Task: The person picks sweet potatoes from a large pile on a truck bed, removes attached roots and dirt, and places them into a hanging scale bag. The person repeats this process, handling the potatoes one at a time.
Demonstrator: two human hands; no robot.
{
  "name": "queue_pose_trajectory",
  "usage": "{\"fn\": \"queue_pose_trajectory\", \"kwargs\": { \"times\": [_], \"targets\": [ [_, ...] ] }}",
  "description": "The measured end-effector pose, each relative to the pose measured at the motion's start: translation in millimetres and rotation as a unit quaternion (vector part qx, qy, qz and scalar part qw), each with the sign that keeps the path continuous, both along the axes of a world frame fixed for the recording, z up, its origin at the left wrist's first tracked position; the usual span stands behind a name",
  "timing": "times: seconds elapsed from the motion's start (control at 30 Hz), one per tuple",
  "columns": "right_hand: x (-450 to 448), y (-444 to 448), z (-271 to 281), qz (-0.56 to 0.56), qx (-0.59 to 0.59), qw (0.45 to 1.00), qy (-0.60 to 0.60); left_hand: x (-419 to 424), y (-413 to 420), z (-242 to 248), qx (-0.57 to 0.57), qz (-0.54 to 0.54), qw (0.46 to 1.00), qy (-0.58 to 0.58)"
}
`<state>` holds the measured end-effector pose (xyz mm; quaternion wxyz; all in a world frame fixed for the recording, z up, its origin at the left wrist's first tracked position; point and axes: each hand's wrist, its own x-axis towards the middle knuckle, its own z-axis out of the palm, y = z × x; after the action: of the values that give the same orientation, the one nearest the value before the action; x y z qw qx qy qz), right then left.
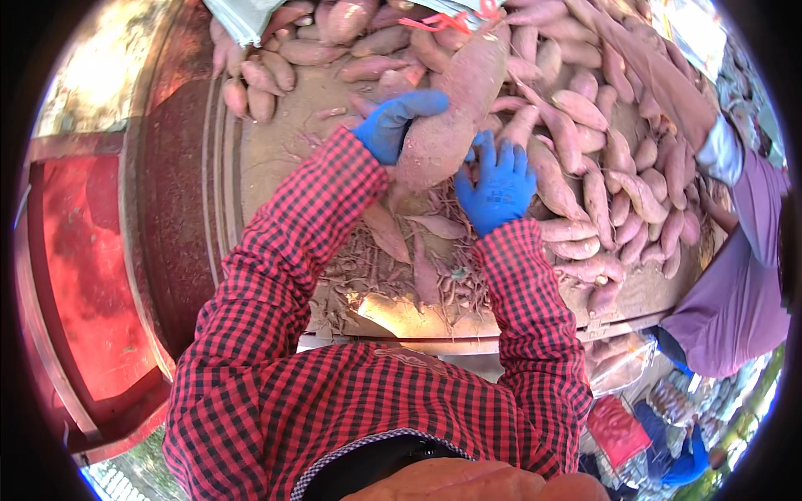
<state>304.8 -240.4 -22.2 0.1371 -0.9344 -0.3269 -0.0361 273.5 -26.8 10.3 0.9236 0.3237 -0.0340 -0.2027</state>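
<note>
My left hand (404,122), in a blue work glove, grips the left side of a very large sweet potato (454,106), raised above the truck bed. To the right of its lower end is my right hand (498,185), gloved in blue too, back up and fingers apart; whether its fingertips touch the root or those behind cannot be told. Several smaller sweet potatoes (579,109) lie piled beyond and to the right. Below the large one, thin roots and slender sweet potatoes (426,272) lie scattered on the bed.
A co-worker in purple (739,282) stands at the right, an arm reaching over the pile. Pale plastic bags (244,15) and red ties (438,22) lie at the far side. A red metal side panel (88,269) stands left. Other people and filled bags (617,432) are lower right.
</note>
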Motion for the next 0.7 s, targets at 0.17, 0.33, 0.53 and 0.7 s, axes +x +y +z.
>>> {"fn": "queue_pose_trajectory", "kwargs": {
  "times": [0.17,0.33,0.53,0.7],
  "targets": [
    [-17,15,-9,-0.105,-0.059,0.993,0.007,-28,-1,4,-0.367,-0.01,0.93,0.034],
    [8,2,-36,-0.131,0.005,0.991,-0.008,-56,-16,3,-0.355,0.089,0.931,0.019],
    [36,-13,-12,-0.083,0.355,0.896,0.251,-84,-23,15,-0.165,0.232,0.956,0.067],
    [-48,-88,43,-0.07,0.714,0.328,0.615,-118,-67,52,-0.022,0.233,0.972,0.035]
  ]
}}
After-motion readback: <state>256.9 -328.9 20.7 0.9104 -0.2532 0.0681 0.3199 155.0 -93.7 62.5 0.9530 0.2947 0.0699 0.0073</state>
